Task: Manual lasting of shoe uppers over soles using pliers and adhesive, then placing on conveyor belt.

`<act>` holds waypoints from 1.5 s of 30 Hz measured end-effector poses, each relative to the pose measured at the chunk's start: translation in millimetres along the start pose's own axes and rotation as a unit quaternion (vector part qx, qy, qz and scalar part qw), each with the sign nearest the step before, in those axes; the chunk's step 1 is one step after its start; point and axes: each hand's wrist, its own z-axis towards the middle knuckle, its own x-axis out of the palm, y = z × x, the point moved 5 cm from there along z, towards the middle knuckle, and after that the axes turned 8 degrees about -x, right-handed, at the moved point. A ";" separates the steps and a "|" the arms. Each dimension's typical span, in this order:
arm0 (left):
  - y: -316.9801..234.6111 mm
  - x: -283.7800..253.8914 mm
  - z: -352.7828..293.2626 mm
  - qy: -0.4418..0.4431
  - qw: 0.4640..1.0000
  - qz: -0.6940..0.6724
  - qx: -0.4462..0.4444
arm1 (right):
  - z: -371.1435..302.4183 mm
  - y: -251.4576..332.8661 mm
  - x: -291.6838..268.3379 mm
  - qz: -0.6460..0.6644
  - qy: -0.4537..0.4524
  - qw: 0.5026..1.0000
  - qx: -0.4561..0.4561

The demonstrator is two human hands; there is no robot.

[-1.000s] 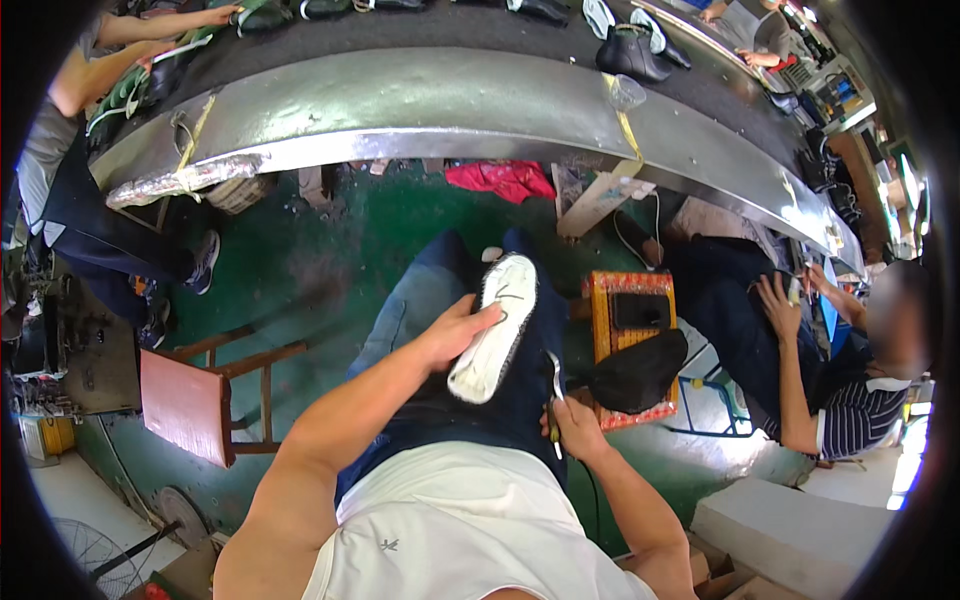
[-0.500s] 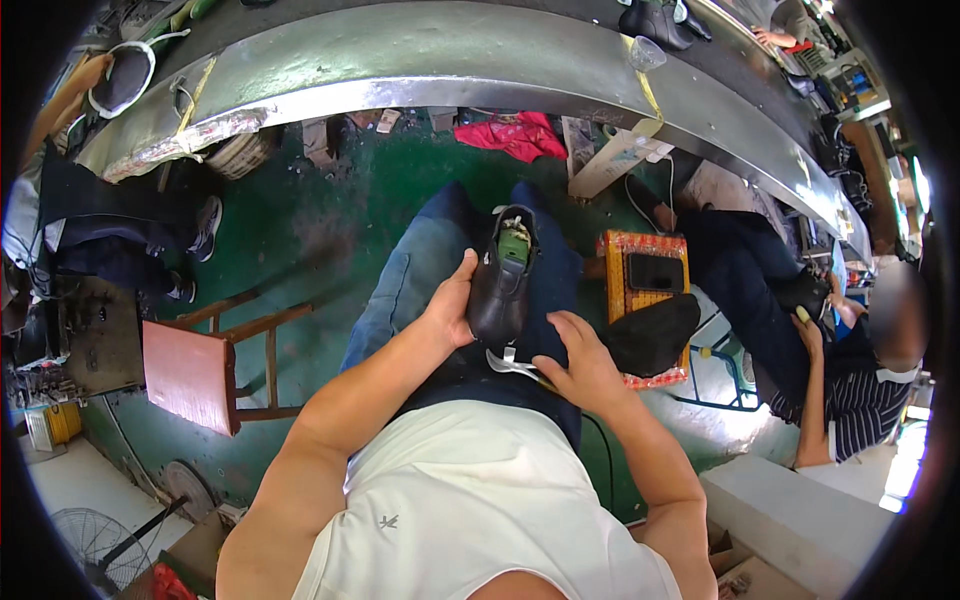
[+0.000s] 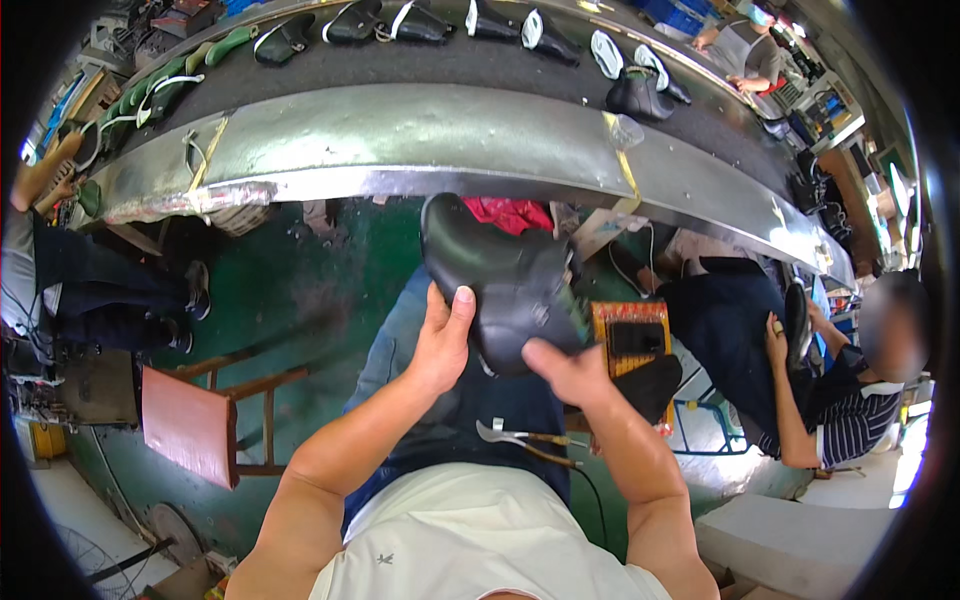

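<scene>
A black leather shoe (image 3: 505, 285) is raised over my lap, its rounded toe pointing toward the far left. Around its near left edge my left hand (image 3: 443, 345) is closed, with the thumb on the leather. My right hand (image 3: 572, 375), slightly blurred, grips the near right part, thumb on top and fingers hidden behind. Something green, partly smeared, shows at the shoe's right end by the opening. On my lap lies a pincer-like tool (image 3: 530, 440) with a curved metal head and two handles; neither hand touches it.
A metal-edged conveyor (image 3: 400, 135) carries several black shoes and green shoe lasts (image 3: 232, 45). A brown stool (image 3: 190, 425) stands left. On my right, a patterned stool (image 3: 655, 312) holds a phone (image 3: 636, 339) and dark cloth-like piece. A co-worker in stripes (image 3: 850, 420) sits right, another person stands left.
The shoe has been lifted off my lap and turned, toe now far left. My right hand has moved from beside the tool onto the shoe. The view has tilted up toward the conveyor.
</scene>
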 end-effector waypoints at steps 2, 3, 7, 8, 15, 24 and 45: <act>-18.2 -0.3 31.4 0.010 1.000 0.002 0.009 | 60.4 -15.0 -26.3 0.150 -0.114 0.980 0.061; -33.9 -0.8 44.5 0.031 0.999 0.027 -0.001 | 96.9 13.5 -14.2 0.278 -0.131 0.951 0.045; -55.7 -23.9 86.0 0.074 0.996 0.035 -0.041 | 238.2 13.6 -49.5 0.290 -0.146 0.943 0.074; -53.7 -32.3 90.5 0.088 0.992 0.029 -0.085 | 277.6 5.2 -68.5 0.247 -0.172 0.952 0.049; -43.9 -82.3 119.9 0.078 0.987 0.001 -0.143 | 464.7 -45.8 -232.4 -0.395 -0.382 0.835 -0.030; -193.6 -101.8 324.0 0.014 0.967 0.252 -0.024 | 467.6 -82.9 -185.7 -0.579 -0.327 0.714 -0.219; -217.9 -97.8 651.7 -0.267 0.948 0.171 0.011 | 488.9 -77.6 -56.0 -0.489 0.020 0.828 -0.274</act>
